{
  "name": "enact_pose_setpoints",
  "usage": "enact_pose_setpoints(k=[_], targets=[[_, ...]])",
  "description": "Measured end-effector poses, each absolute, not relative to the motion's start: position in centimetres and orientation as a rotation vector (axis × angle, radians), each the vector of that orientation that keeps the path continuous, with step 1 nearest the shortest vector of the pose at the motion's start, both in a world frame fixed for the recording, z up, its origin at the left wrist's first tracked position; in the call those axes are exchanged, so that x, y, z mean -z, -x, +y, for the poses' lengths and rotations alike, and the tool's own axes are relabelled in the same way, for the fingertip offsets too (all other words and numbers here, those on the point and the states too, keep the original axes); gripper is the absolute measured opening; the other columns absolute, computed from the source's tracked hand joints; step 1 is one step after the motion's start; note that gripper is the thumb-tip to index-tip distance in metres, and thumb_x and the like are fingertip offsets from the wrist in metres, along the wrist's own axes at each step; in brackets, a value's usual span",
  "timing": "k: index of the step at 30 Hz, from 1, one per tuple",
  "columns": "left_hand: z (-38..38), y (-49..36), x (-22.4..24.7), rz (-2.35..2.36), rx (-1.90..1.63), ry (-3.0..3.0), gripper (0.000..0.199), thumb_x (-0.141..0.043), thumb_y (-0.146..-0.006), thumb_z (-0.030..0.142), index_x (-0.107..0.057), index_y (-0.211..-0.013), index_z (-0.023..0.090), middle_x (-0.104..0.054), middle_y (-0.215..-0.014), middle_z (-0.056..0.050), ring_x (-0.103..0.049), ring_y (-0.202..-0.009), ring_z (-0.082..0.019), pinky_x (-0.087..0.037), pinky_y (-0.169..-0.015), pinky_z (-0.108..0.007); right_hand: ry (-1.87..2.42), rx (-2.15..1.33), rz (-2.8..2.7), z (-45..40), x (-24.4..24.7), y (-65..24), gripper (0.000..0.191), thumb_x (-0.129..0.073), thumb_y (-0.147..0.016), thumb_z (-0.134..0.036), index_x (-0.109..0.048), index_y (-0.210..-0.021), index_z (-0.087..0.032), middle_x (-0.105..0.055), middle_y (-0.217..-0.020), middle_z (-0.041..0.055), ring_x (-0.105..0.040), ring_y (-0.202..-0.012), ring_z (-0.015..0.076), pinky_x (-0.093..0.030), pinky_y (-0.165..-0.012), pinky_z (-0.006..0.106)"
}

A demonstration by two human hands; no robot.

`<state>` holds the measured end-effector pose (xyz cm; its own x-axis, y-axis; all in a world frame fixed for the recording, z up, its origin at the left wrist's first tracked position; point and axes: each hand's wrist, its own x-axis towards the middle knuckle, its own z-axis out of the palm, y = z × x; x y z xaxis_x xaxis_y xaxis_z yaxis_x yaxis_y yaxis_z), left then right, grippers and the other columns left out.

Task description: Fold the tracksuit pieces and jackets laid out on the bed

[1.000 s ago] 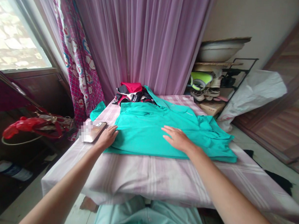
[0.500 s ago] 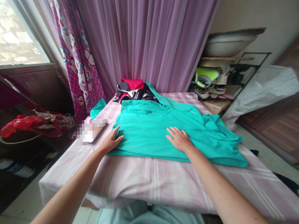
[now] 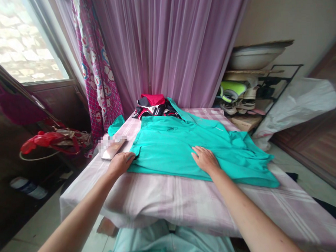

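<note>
A teal garment (image 3: pixel 169 152) lies spread over a table covered with a pink-and-white checked cloth (image 3: pixel 171 192). At its left edge my left hand (image 3: pixel 122 163) is closed, fingers pinching the fabric, and a small flap of it stands up there. My right hand (image 3: pixel 205 158) rests on the middle of the garment with its fingers lying over the fabric. Left of the garment, a flat item (image 3: pixel 113 148), partly blurred out, sits close to my left hand.
Red, black and white clothing (image 3: pixel 153 104) is heaped at the table's back by the purple curtain (image 3: pixel 164 48). At right stand a shoe rack (image 3: pixel 283 83) with a basin and a white plastic bag (image 3: pixel 300 105). A red bag (image 3: pixel 43 142) hangs at left.
My left hand has closed on the garment's left edge, lifting a bit of it. The fingers of my right hand have drawn slightly together. The view has shifted a little.
</note>
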<state>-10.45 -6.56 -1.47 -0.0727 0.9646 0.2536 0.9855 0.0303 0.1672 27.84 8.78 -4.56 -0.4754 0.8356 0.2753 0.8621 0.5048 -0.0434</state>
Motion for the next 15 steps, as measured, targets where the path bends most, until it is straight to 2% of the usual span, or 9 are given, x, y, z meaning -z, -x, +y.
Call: enact_pose_setpoints(k=[5, 10, 15], targets=[[-6.3, 10.9, 1.2, -2.377, 0.318, 1.864, 0.034, -0.04, -0.094, 0.042, -0.069, -0.104, 0.026, -0.077, -0.09, -0.005, -0.072, -0.089, -0.024, -0.05, -0.073, -0.029, 1.423, 0.129, -2.48, 9.0, 4.7, -27.9, 0.043, -0.041, -0.098, -0.032, -0.061, -0.133, -0.019, -0.06, -0.139, 0.013, -0.055, -0.126, 0.0252, -0.041, -0.106, 0.041], [-6.2, 10.4, 0.3, -2.398, 0.414, 1.744, 0.034, -0.037, -0.096, 0.042, -0.066, -0.104, 0.026, -0.076, -0.094, -0.004, -0.071, -0.09, -0.022, -0.048, -0.07, -0.027, 1.425, 0.131, -2.473, 9.2, 5.0, -28.0, 0.043, -0.042, -0.098, -0.032, -0.06, -0.134, -0.019, -0.06, -0.138, 0.0123, -0.055, -0.126, 0.0247, -0.041, -0.106, 0.04], [-5.7, 9.5, -0.6, -2.465, 0.399, 1.59, 0.037, -0.032, -0.099, 0.039, -0.062, -0.111, 0.022, -0.075, -0.102, -0.009, -0.07, -0.092, -0.024, -0.047, -0.07, -0.03, 1.422, 0.136, -2.463, 9.1, 5.0, -28.0, 0.043, -0.042, -0.097, -0.031, -0.061, -0.134, -0.019, -0.06, -0.138, 0.0123, -0.056, -0.125, 0.0247, -0.042, -0.105, 0.04]])
